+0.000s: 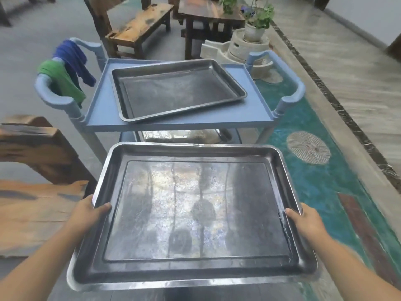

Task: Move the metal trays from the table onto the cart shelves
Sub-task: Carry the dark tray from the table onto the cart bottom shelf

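Observation:
I hold a large empty metal tray (pixel 195 213) level in front of me, just short of the blue cart (pixel 104 114). My left hand (pixel 89 213) grips its left rim, thumb inside the tray. On the opposite rim my right hand (pixel 306 222) grips the same way. A second metal tray (pixel 175 90) lies slightly askew on the cart's top shelf. On the shelf below, part of a third tray (pixel 180 135) shows under the top shelf's edge.
Blue and green cloths (pixel 67 68) hang on the cart's left handle. A wooden table (pixel 32 205) and a wooden chair back (pixel 36 146) stand at my left. A wooden bench (pixel 134 27), another table and a potted plant (pixel 258 20) stand behind the cart.

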`<state>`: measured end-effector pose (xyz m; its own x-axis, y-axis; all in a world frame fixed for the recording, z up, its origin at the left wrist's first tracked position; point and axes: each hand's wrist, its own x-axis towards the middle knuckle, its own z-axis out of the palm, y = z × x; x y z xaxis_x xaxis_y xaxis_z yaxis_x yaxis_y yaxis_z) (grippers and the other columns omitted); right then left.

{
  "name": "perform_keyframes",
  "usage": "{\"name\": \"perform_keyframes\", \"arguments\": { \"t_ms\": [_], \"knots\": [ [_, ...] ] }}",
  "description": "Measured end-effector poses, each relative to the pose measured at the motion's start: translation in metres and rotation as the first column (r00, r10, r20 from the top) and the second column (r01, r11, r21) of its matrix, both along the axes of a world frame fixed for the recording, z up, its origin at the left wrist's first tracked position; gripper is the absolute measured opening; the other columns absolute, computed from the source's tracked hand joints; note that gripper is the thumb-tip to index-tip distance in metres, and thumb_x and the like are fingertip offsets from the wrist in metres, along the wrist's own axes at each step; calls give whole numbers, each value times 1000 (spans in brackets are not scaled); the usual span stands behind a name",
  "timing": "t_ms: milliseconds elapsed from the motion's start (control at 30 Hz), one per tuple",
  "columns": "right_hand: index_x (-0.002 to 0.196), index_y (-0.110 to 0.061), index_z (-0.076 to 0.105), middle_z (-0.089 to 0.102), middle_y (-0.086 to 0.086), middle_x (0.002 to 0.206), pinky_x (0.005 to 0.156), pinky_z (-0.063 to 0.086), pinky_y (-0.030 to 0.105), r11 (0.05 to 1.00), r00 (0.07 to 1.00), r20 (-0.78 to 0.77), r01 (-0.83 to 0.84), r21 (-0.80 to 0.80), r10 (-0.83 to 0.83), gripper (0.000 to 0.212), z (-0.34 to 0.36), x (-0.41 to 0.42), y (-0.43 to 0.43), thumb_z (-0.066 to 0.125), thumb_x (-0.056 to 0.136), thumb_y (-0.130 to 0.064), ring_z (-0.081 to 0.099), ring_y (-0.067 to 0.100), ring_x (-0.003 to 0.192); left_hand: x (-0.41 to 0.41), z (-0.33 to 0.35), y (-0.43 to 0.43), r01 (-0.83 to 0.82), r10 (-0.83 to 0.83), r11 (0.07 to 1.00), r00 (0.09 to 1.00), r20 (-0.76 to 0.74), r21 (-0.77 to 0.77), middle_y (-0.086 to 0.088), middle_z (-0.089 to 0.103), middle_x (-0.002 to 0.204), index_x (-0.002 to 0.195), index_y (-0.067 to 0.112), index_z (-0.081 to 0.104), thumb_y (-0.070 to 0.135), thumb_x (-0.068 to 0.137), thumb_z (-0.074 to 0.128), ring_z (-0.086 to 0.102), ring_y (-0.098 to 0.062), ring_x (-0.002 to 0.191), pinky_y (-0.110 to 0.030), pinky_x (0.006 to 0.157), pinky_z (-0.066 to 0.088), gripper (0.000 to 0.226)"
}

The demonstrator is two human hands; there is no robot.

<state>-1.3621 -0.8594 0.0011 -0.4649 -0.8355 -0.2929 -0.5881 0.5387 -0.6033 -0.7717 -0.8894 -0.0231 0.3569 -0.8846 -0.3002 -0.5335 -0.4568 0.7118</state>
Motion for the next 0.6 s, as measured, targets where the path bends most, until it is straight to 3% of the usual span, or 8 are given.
{"name": "perform_keyframes", "arguments": {
  "t_ms": [133, 267, 433, 533, 600],
  "knots": [
    [94, -20, 66, 69, 5, 82, 72, 47, 37, 998, 1000, -10, -24, 53, 24, 7, -20, 12, -23, 70, 88, -20, 63, 28, 79, 14, -23, -6, -31, 31, 997, 1000, -2, 65, -4, 70, 80, 92, 14, 65, 16, 85, 74, 67, -25, 74, -41, 71, 53, 11],
    [94, -15, 68, 69, 2, 78, 61, 42, 29, 995, 999, -14, -30, 96, 31, 7, -47, 16, -40, 71, 88, -18, 61, 18, 70, 19, -56, -16, -33, 29, 992, 999, 36, 122, -2, 68, 80, 90, 19, 61, 20, 85, 74, 62, -21, 73, -40, 72, 50, 15],
    [88, -13, 68, 69, 8, 75, 69, 48, 38, 985, 999, -18, -45, 165, 48, 7, -89, 15, -74, 71, 88, -19, 66, 30, 75, 16, -96, -30, -72, 56, 966, 996, 73, 248, -5, 67, 82, 93, 13, 61, 24, 85, 75, 63, -26, 75, -41, 73, 51, 19],
    [88, 5, 67, 70, 26, 80, 78, 53, 48, 971, 999, -5, -48, 235, 50, 24, -130, 14, -95, 71, 88, -18, 67, 41, 80, 16, -128, -35, -78, 45, 952, 992, 119, 295, -7, 67, 83, 91, 13, 61, 23, 83, 77, 63, -28, 74, -42, 71, 51, 20],
    [88, 8, 67, 69, 30, 80, 79, 53, 52, 962, 998, 6, -58, 268, 59, 24, -161, 11, -104, 71, 88, -17, 67, 43, 80, 13, -155, -37, -86, 48, 937, 992, 120, 338, -8, 68, 80, 85, 13, 61, 21, 82, 78, 63, -27, 71, -41, 69, 51, 19]
  ]
}}
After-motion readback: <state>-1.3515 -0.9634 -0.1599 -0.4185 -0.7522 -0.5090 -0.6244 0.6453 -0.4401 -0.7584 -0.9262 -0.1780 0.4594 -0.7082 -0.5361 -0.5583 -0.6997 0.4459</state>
